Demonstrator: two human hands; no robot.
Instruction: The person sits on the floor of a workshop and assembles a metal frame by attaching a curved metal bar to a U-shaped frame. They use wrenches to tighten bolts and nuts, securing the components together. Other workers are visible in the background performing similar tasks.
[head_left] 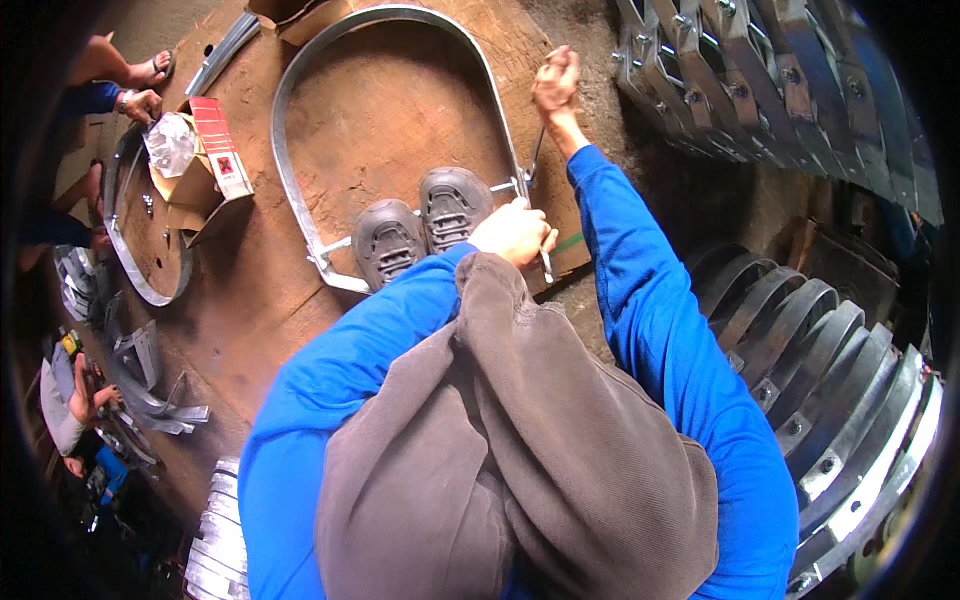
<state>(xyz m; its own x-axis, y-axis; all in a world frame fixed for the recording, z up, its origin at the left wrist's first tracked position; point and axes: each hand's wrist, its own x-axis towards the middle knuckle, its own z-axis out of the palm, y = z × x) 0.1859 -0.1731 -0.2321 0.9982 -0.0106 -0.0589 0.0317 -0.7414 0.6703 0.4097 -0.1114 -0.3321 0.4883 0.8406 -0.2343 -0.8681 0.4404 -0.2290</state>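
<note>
A U-shaped grey metal band lies on the brown board, its curve away from me and its two ends near my shoes. My left hand is closed at the band's right end, by a bolt that runs through it. A narrow metal bar sticks out below its fingers; the rest of the bar is hidden. Up and to the right, my right hand is a fist round the upper end of a thin wrench. The wrench's lower end meets the outside of the band beside the bolt.
My shoes stand inside the band's open end. Bolted metal bands and curved bands are stacked at right. An open carton with a plastic bag and another band lie left, near other people's hands and feet.
</note>
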